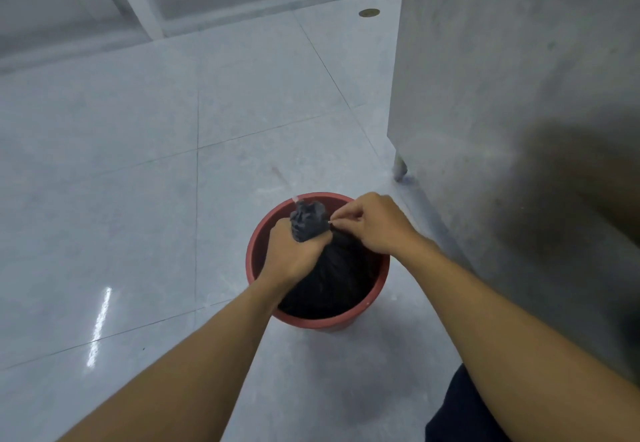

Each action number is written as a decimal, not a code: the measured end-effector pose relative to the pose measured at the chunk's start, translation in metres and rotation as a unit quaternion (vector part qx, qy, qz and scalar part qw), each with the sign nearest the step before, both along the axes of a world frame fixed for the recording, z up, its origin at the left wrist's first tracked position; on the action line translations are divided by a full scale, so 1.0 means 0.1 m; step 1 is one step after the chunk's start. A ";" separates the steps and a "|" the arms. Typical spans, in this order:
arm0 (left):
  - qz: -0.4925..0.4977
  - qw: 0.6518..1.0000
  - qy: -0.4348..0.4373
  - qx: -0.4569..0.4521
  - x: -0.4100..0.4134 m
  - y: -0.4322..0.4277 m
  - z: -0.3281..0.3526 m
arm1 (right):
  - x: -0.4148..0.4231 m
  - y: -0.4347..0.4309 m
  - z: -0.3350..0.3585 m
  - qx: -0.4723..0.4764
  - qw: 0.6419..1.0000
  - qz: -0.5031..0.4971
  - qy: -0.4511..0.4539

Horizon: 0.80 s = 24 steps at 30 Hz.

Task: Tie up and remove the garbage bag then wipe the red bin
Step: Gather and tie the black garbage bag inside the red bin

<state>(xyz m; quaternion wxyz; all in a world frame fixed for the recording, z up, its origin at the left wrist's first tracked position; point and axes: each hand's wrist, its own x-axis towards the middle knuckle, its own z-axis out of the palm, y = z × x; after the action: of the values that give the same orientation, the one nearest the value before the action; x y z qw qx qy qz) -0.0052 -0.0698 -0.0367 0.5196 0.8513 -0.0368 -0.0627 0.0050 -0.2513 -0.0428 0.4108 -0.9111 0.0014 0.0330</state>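
1. Pale tiled floor [138, 164] all round, glossy, with a streak of reflected light; round brass-coloured drain cover [369, 12] far back.
2. Grey metal cabinet [519, 95] close on the right, raised on a short round leg [399, 167], near the red bin [254, 251]; dark cloth [460, 414] at the lower right edge.
3. Red bin upright on the floor, mouth up, black garbage bag [332, 279] inside it, below the rim.
4. Bag's gathered neck drawn upward and leaning toward the far rim; crumpled tuft [306, 220] sticking out beyond the fist.
5. Left hand [294, 254] clenched round the neck, hiding part of the bag and the bin's left inner wall.
6. Right hand [374, 225] just beside it, fingers curled, thumb and forefinger pinching a thin white strip [330, 222] at the neck; wrist covering the bin's right rim.
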 end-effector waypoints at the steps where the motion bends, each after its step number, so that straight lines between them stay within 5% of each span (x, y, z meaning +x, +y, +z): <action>1: -0.004 1.000 -0.010 -0.008 -0.01 0.00 0.01 | 0.00 0.00 0.00 0.000 1.000 0.019 0.007; 4: -0.006 0.997 -0.074 -0.020 -0.01 -0.03 0.02 | 0.02 0.00 0.00 0.017 0.998 0.053 0.015; 8: 0.004 0.984 -0.157 0.086 0.03 -0.03 0.00 | 0.01 -0.02 -0.02 0.061 0.995 0.075 0.016; 12: -0.044 0.991 -0.114 0.062 0.08 0.00 -0.03 | 0.01 -0.08 0.00 0.100 0.992 0.073 0.021; 16: 0.024 0.982 -0.103 0.157 0.08 0.01 -0.09 | 0.01 -0.15 0.00 0.062 0.996 0.063 0.017; 19: 0.050 0.986 -0.061 0.146 0.07 0.01 -0.10 | 0.00 -0.22 -0.02 0.044 0.998 0.044 0.026; 24: -0.026 0.987 -0.117 0.110 0.03 0.01 -0.11 | -0.03 -0.13 0.00 0.104 0.993 0.047 -0.002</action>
<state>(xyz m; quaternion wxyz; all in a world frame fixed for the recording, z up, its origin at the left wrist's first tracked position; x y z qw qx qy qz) -0.0022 -0.0691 -0.0475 0.4128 0.9037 -0.1123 0.0197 0.0019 -0.2648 -0.0427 0.5014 -0.8625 -0.0461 0.0502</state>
